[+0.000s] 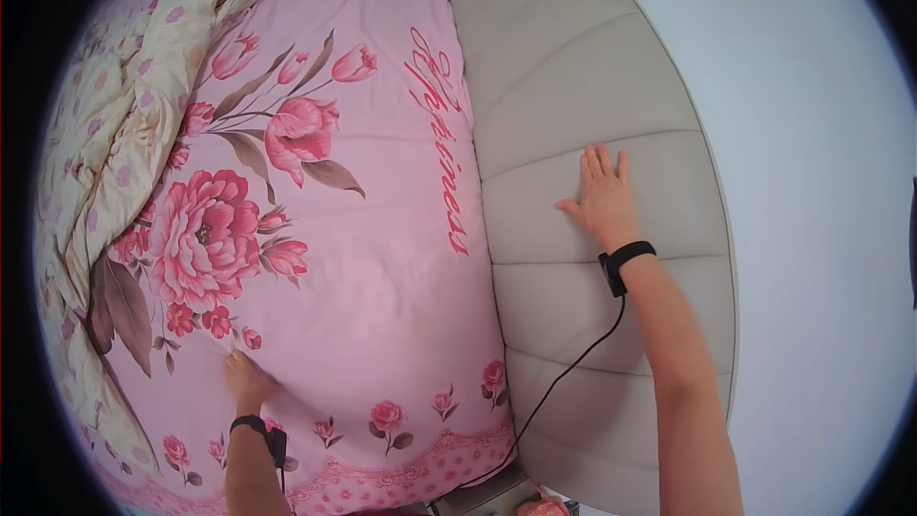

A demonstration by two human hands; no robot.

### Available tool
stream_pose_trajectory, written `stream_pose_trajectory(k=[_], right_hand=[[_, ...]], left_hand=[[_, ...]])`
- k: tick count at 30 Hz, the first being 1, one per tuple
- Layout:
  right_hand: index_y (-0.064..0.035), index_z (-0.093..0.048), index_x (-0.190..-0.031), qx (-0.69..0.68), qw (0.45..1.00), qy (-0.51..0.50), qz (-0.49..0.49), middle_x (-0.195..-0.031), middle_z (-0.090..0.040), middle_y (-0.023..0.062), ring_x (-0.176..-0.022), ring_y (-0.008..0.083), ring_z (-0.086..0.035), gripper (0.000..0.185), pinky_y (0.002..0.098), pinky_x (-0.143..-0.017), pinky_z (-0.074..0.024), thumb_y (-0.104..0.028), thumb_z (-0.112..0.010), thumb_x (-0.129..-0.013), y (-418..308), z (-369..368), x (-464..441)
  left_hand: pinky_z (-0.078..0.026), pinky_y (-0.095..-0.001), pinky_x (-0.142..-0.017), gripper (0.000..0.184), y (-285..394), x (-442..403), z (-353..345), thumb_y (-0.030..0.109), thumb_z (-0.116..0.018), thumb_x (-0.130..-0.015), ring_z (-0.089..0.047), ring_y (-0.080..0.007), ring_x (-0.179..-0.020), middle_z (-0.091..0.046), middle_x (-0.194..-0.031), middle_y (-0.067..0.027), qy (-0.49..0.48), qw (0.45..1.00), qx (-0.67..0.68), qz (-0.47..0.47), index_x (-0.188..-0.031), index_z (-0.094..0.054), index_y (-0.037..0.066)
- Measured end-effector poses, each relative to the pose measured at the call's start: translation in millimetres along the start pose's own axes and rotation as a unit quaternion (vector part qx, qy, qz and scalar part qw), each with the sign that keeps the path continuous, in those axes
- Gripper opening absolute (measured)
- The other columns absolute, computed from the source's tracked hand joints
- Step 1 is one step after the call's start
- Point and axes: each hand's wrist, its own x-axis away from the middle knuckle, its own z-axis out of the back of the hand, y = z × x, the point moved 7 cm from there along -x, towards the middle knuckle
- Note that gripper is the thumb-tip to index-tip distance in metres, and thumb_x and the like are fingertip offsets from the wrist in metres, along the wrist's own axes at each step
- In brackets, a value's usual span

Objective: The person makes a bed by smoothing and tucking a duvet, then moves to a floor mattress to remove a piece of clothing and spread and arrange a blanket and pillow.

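In the head view, one large word, "Happiness", can be read in red script on the pink sheet [382, 325]. The word is printed along the side of the bed next to the padded headboard [573, 67]. The sheet is spread over the bed and is patterned with tulips, a big rose and a lacy border.

The sheet is touched by the left hand [246, 384], below the printed flowers. Its fingers are held narrow and close together, and small creases are seen around the tips; whether cloth is gripped cannot be told. The right hand [607, 203] is laid on the headboard with its fingers spread wide, and nothing is held in it.

Black bands are worn on both wrists, and a black cable [575, 363] is run from the right one across the headboard. A cream patterned quilt [124, 124] is bunched along the far side of the sheet. At the bottom edge, a pink item [543, 508] is partly shown.
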Motion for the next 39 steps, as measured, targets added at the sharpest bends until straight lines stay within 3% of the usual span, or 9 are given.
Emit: stream_pose_trajectory(k=[8,11,13,15,19,20,26,35,39], right_hand=[[-0.0016,-0.031,-0.148,-0.023,0.992,-0.096,0.077,-0.157,-0.025,0.0099,-0.147,0.0249,-0.016,0.084,0.0498,-0.119,-0.0069,-0.061,-0.046,-0.091,-43,-16,-10],[-0.0004,-0.034,-0.147,-0.333,0.865,-0.333,0.175,-0.156,-0.027,0.0135,-0.147,0.0267,-0.017,0.08,0.0485,-0.119,-0.0099,-0.056,-0.048,-0.091,-67,-37,6],[-0.0001,-0.036,-0.145,-0.209,0.976,0.018,0.059,-0.156,-0.027,0.016,-0.147,0.0278,-0.017,0.078,0.0477,-0.119,-0.0117,-0.049,-0.058,-0.088,-40,-18,0],[-0.0004,-0.036,-0.144,-0.072,0.989,0.131,-0.021,-0.155,-0.027,0.0157,-0.147,0.0294,-0.017,0.079,0.0484,-0.119,-0.0123,-0.039,-0.066,-0.083,-25,-23,11],[-0.0018,-0.032,-0.147,-0.249,0.967,-0.035,0.043,-0.156,-0.026,0.0158,-0.146,0.0322,-0.019,0.082,0.0562,-0.117,-0.0104,-0.039,-0.067,-0.084,-130,-74,66],[-0.0042,-0.031,-0.148,-0.32,0.946,-0.059,-0.002,-0.156,-0.025,0.0165,-0.145,0.0336,-0.019,0.081,0.0612,-0.114,-0.013,-0.041,-0.066,-0.084,-170,-81,89],[-0.0251,-0.033,-0.149,-0.525,0.847,-0.082,0.029,-0.159,-0.012,0.0171,-0.144,0.0447,-0.014,0.082,0.0768,-0.098,-0.0241,-0.05,-0.069,-0.08,-370,-21,251],[-0.0319,-0.032,-0.149,-0.476,0.841,-0.222,0.131,-0.16,-0.008,0.0173,-0.145,0.0444,-0.006,0.097,0.073,-0.101,-0.0246,-0.045,-0.081,-0.066,-420,-33,511],[-0.0294,-0.031,-0.149,-0.47,0.844,-0.219,0.134,-0.158,-0.007,0.0207,-0.145,0.0455,-0.007,0.104,0.066,-0.104,-0.0293,-0.038,-0.085,-0.061,-426,-53,558]], left_hand=[[-0.034,-0.0373,-0.109,0.106,-4,-6,-10,0.031,-0.093,-0.042,-0.042,-0.0309,-0.124,-0.045,-0.126,-0.0167,0.002,1.0,0.008,0.009,-0.125,-0.034,-0.001],[-0.034,-0.0373,-0.109,0.113,1,-3,-5,0.031,-0.093,-0.039,-0.041,-0.031,-0.126,-0.045,-0.128,-0.0167,-0.029,0.999,0.0,0.02,-0.128,-0.033,-0.001],[-0.036,-0.0368,-0.107,0.114,0,-4,-14,0.032,-0.094,-0.039,-0.043,-0.0307,-0.125,-0.046,-0.128,-0.0165,-0.02,1.0,-0.004,0.014,-0.13,-0.034,-0.001],[-0.038,-0.0363,-0.105,0.114,11,0,10,0.033,-0.094,-0.039,-0.045,-0.0303,-0.124,-0.047,-0.128,-0.0163,-0.052,0.998,0.018,-0.001,-0.132,-0.035,0.001],[-0.048,-0.036,-0.095,0.104,-14,-13,-25,0.036,-0.094,-0.043,-0.058,-0.0305,-0.109,-0.059,-0.115,-0.0144,0.075,0.996,-0.016,-0.055,-0.127,-0.044,0.003],[-0.042,-0.0363,-0.103,0.102,0,-4,1,0.036,-0.094,-0.044,-0.05,-0.03,-0.121,-0.052,-0.124,-0.0162,-0.124,0.992,-0.014,0.018,-0.126,-0.043,0.002],[-0.043,-0.0374,-0.101,0.104,4,-1,1,0.039,-0.094,-0.042,-0.051,-0.0332,-0.117,-0.052,-0.12,-0.0184,-0.014,1.0,-0.017,0.005,-0.123,-0.043,-0.002],[-0.044,-0.0364,-0.098,0.101,-3,17,0,0.039,-0.094,-0.043,-0.051,-0.0317,-0.115,-0.053,-0.117,-0.0164,0.09,0.993,0.029,-0.07,-0.121,-0.044,-0.002],[-0.028,-0.0533,-0.109,0.059,-17,118,-30,0.04,-0.062,-0.085,-0.036,-0.0353,-0.131,-0.045,-0.135,-0.0166,0.205,0.954,-0.038,-0.216,-0.132,-0.045,0.009]])
